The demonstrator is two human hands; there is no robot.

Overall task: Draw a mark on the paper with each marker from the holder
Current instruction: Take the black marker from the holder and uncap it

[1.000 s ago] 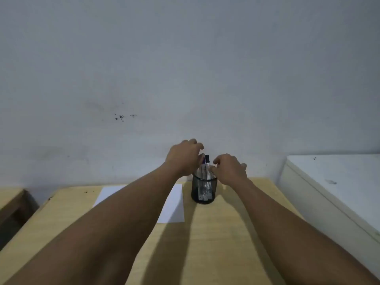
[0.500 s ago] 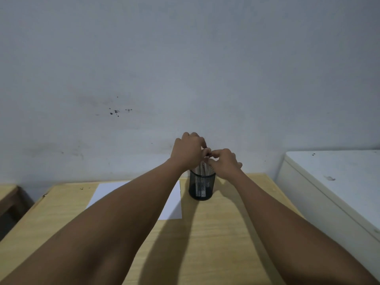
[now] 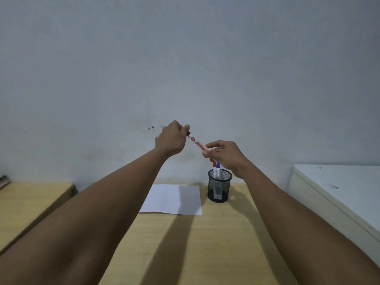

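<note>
A white marker (image 3: 197, 143) with red lettering and a black end is held slanted in the air above the black mesh holder (image 3: 219, 187). My left hand (image 3: 171, 139) grips its upper black end, and my right hand (image 3: 225, 155) pinches its lower end. A red-capped marker (image 3: 214, 168) and a blue-capped marker (image 3: 218, 169) stand in the holder. The white paper (image 3: 172, 199) lies flat on the wooden table (image 3: 185, 243), just left of the holder.
A white cabinet (image 3: 337, 194) stands to the right of the table. A second wooden surface (image 3: 26, 202) lies at the left. A plain grey wall rises right behind the table.
Both hands were at the holder's rim around the markers. They have risen, lifting one marker out and holding it slanted between them. The camera has tilted, so the table sits lower in view.
</note>
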